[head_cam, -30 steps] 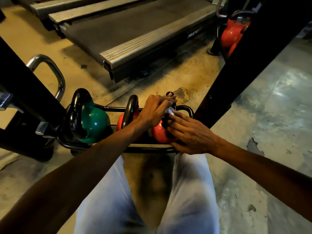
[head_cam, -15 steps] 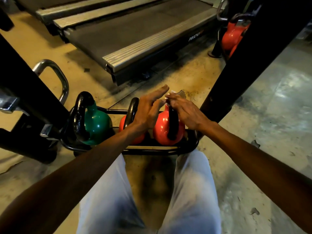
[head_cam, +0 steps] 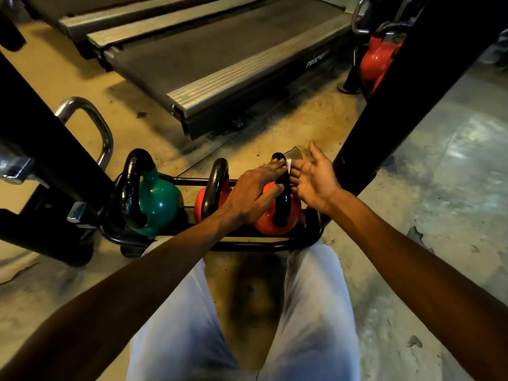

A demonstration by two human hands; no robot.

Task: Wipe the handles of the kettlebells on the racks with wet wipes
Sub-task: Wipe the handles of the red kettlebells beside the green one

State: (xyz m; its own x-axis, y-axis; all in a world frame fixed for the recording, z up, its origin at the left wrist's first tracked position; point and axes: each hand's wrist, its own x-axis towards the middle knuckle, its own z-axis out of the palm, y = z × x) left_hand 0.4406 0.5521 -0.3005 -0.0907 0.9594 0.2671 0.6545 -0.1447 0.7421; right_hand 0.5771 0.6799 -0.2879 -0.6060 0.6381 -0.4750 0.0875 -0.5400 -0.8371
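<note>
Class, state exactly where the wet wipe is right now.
Head view, centre: the wet wipe sits atop the right-hand red kettlebell's handle, between both hands' fingertips.

Open floor (head_cam: 439,171) at three o'clock; black upright (head_cam: 406,86) blocks one o'clock, treadmill (head_cam: 209,59) closes twelve, chrome handle (head_cam: 93,125) and dark frame (head_cam: 41,149) crowd nine.

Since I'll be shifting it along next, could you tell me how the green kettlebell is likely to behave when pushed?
The green kettlebell is probably heavy for its size and rigid. Its round body might rock, but the rack rails cradle it. The glossy handle may be slippery.
</note>
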